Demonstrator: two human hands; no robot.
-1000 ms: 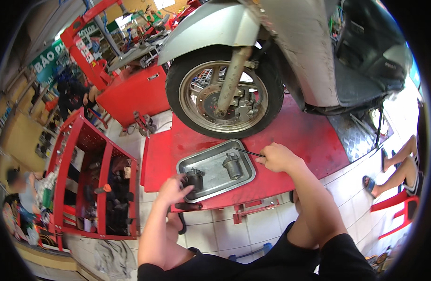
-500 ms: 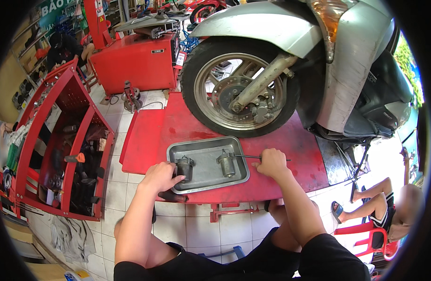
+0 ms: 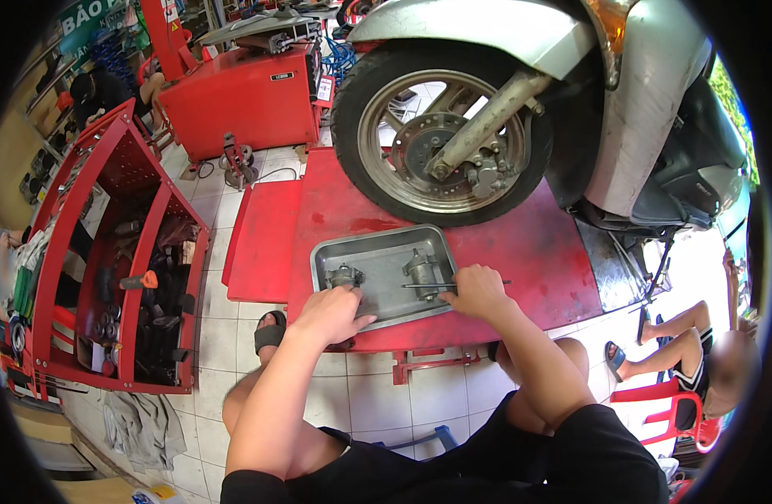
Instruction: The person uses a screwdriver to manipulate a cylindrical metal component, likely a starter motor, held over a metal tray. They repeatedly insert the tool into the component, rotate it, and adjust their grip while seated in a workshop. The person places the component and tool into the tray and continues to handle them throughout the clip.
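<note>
A shallow metal tray (image 3: pixel 382 240) lies on the red platform with two small cylindrical starter motors in it. Over the left starter motor (image 3: pixel 345 275) my left hand (image 3: pixel 329 312) is closed, thumb out across the tray's near rim; it hides the motor's lower body. The right starter motor (image 3: pixel 420 274) stays visible, its shaft end pointing away from me. At the tray's right rim my right hand (image 3: pixel 480 291) grips a thin metal rod-like tool (image 3: pixel 415 286). The tool's tip reaches across the right motor's lower part; its other end sticks out beyond my fingers.
A silver scooter's front wheel (image 3: pixel 443 139) stands on the red platform (image 3: pixel 537 269) just behind the tray. To the left is a red tool cart (image 3: pixel 142 252) full of tools. Beyond stands a red machine cabinet (image 3: pixel 239 105). A person sits on a red chair (image 3: pixel 680 412) at right.
My left hand has shifted right and over the left motor. The tool's tip has moved from the right motor's upper end to its lower part. The whole view has shifted slightly.
</note>
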